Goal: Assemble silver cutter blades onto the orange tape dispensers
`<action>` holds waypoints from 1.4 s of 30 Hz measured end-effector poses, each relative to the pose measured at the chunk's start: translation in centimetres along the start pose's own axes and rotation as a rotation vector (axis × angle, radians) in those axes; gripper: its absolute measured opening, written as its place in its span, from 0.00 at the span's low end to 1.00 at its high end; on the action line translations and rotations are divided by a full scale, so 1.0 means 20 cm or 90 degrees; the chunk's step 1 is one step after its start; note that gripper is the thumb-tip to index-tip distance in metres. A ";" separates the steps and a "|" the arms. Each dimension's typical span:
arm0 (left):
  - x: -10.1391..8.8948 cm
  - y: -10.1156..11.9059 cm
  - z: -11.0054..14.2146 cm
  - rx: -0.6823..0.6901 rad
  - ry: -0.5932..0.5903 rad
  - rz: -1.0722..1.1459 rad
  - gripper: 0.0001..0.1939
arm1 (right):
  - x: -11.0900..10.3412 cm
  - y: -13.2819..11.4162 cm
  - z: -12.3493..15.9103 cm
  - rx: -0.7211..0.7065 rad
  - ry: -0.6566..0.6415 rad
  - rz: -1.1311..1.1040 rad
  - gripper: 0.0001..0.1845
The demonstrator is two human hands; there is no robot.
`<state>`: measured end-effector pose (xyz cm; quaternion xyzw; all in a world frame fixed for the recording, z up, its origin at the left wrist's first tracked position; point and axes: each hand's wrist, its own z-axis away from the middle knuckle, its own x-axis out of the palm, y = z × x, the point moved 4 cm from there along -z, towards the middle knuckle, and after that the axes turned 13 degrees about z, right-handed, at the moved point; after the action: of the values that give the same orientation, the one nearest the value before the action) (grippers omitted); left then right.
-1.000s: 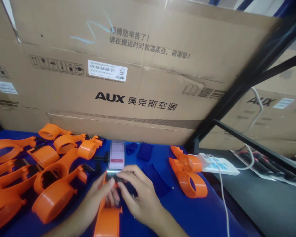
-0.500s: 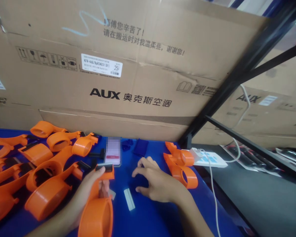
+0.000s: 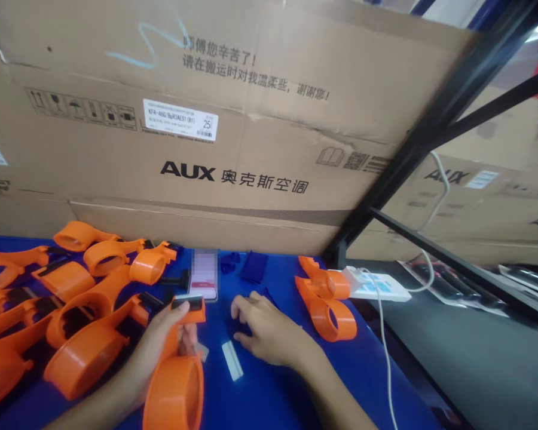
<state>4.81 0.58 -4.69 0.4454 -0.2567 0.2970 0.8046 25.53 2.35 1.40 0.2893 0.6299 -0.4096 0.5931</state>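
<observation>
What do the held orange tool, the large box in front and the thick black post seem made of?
Held orange tool: probably moulded plastic, slightly glossy, with soft highlights. Large box: matte cardboard, brown and creased. Thick black post: perhaps painted metal, evenly dark, though uncertain.

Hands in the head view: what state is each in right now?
Left hand: closed, holding an orange dispenser.
Right hand: open, loosely curled, nothing visible in its grip.

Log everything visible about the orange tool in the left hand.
The orange tool looks like plastic: a broad, rounded band nearest the camera, cut by the frame's bottom; a narrower handle; and a head carrying a black piece. The left hand grips it near the head, thumb on the black piece, over the blue surface.
</observation>
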 end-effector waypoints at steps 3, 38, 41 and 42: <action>-0.01 0.00 -0.01 0.006 -0.080 -0.023 0.20 | -0.02 -0.01 0.00 -0.003 0.034 -0.033 0.21; -0.02 0.00 -0.02 0.158 -0.169 -0.192 0.17 | 0.02 -0.26 -0.02 -0.049 0.414 -0.400 0.21; -0.01 0.01 -0.01 0.164 -0.175 -0.193 0.15 | 0.03 -0.25 -0.02 -0.041 0.415 -0.381 0.19; -0.01 0.01 -0.01 0.168 -0.174 -0.193 0.14 | 0.03 -0.25 -0.02 -0.040 0.419 -0.377 0.19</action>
<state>4.60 0.78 -4.80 0.6161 -0.2525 0.1409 0.7327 20.97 0.19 1.58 0.1937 0.8530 -0.4285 0.2265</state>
